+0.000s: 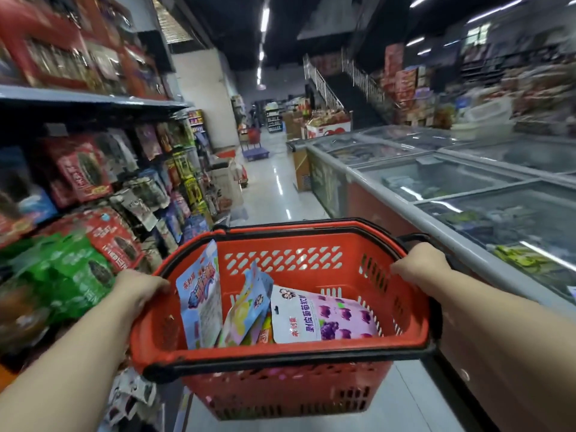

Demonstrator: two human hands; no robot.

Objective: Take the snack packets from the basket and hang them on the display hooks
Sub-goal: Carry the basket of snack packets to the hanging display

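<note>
Carrying a red plastic basket [311,263] out in front of the body, the person has one hand on each side of its rim: the left hand [137,288] has its grip grasping the left rim, fingers curled over the edge, and the right hand [420,269] has its grip grasping the right rim near a black handle hinge. The basket has slotted walls and black handles folded down around its rim, and it is held above the shiny aisle floor [268,194]. Inside the basket are several snack packets. A light blue packet [199,294] with red lettering stands upright against the basket's left wall. Beside it, toward the basket's middle, a packet in pale blue, yellow and pink [246,310] leans at a tilt. To the right of that, a white and pink packet [324,316] printed with purple grapes and red characters lies nearly flat on the basket's bottom, its hang hole toward the middle. More packets lie under these, too hidden to tell apart. Left of the basket runs a display rack [93,188] hung with rows of red, green and dark packets, blurred. Right of the basket stands a line of chest freezers [436,182] with glass lids.
</note>
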